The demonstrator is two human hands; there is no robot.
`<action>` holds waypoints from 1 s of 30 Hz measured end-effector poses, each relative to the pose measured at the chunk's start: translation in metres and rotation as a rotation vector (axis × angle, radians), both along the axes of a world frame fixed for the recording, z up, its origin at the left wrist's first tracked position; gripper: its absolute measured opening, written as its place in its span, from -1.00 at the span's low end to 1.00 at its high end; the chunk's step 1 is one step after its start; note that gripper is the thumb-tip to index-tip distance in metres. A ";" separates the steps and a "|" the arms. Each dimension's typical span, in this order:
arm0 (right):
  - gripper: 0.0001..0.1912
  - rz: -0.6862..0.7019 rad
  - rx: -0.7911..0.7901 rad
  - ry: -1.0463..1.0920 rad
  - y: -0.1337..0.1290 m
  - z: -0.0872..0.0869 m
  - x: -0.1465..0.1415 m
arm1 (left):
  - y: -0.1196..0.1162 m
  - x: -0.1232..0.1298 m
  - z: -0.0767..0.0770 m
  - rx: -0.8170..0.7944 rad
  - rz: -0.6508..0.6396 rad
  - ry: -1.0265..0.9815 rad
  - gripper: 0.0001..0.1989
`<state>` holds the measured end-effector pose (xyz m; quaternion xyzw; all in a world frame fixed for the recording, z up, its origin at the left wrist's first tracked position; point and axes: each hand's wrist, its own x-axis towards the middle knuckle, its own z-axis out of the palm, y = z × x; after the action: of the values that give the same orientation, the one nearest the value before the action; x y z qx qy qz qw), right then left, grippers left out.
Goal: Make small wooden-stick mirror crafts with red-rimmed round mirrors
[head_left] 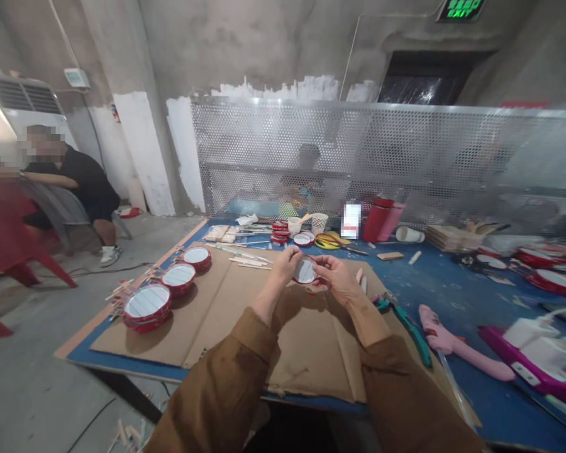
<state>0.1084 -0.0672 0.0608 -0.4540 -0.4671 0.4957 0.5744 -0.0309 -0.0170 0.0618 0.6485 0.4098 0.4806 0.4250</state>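
Closest of all, two brown sleeves (217, 377) are seen over a sheet of brown cardboard (311, 358), which is spread on a blue desk (400, 277). On the right, a pink glue gun (471, 358) is laid near a purple power strip (528, 362), and a tool with green handles (412, 333) is laid by the cardboard's edge. On the left, three piles of round red things (178, 279) are lined up, with sticks (117, 296) poking out beside them. In the middle, a small disc (305, 270) with a white face and a red rim is held up above the cardboard. Its left side is pinched by the left hand (287, 265), and its right side is gripped by the right hand (334, 275). Past the hands, scissors (356, 250) and two cups (319, 223) are set out. Farther back, a red bottle (377, 220) is stood beside a pink bottle (391, 223), before a metal screen (255, 138) full of holes. Through it, a person (307, 157) can be dimly seen. A green exit sign (461, 9) is hung up high.
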 end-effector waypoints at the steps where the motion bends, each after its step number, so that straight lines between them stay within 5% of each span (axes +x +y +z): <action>1: -0.56 0.002 0.001 0.008 0.000 0.000 -0.001 | -0.001 0.000 0.000 0.003 0.003 -0.006 -0.86; 4: -0.52 -0.072 0.021 0.070 0.003 0.001 0.003 | -0.006 -0.001 -0.001 -0.016 -0.032 -0.080 -0.89; 9: -0.59 -0.448 0.182 0.287 0.012 0.006 0.037 | -0.014 -0.004 0.000 -0.125 -0.052 -0.181 -0.71; 12: -0.67 -0.541 0.182 0.304 0.014 0.005 0.052 | -0.013 -0.005 0.001 -0.160 -0.048 -0.162 -0.68; 19: -0.66 -0.388 -0.010 0.140 0.011 -0.003 0.032 | -0.013 0.001 -0.003 -0.140 -0.102 -0.132 -0.65; 30: -0.67 -0.186 -0.105 0.053 0.009 -0.006 0.016 | -0.004 -0.001 -0.011 -0.132 -0.073 -0.043 -0.92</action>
<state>0.1241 -0.0586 0.0552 -0.5117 -0.3810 0.4759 0.6054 -0.0320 -0.0212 0.0513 0.6230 0.4075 0.4504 0.4929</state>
